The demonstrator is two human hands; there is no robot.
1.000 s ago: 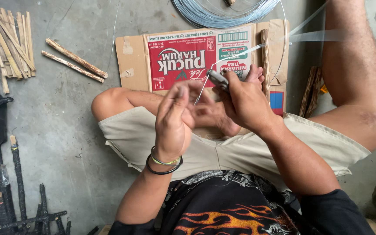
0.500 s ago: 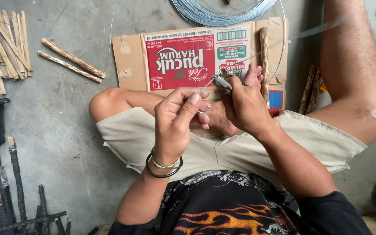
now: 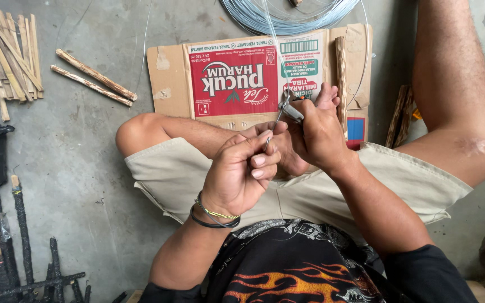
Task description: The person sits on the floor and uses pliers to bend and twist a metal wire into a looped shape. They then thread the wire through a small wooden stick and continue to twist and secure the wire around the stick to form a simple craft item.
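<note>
Left hand (image 3: 241, 174) up at chest height, fingers pressed together, pinching 1 thin wire (image 3: 276, 122) end so it stays taut. Right hand (image 3: 316, 132) wraps closed around small pliers (image 3: 288, 108), nose meeting the wire just above the left thumb. Wire runs up toward the coil (image 3: 287, 14) on the floor. Flattened cardboard (image 3: 231, 78) lies beneath the knees, sticks (image 3: 94, 78) lying to the side.

The coil of grey wire (image 3: 290, 14) is cut off by the far edge. The right hand (image 3: 318, 134) hides most of the small metal tool (image 3: 288, 108), too small to identify.
</note>
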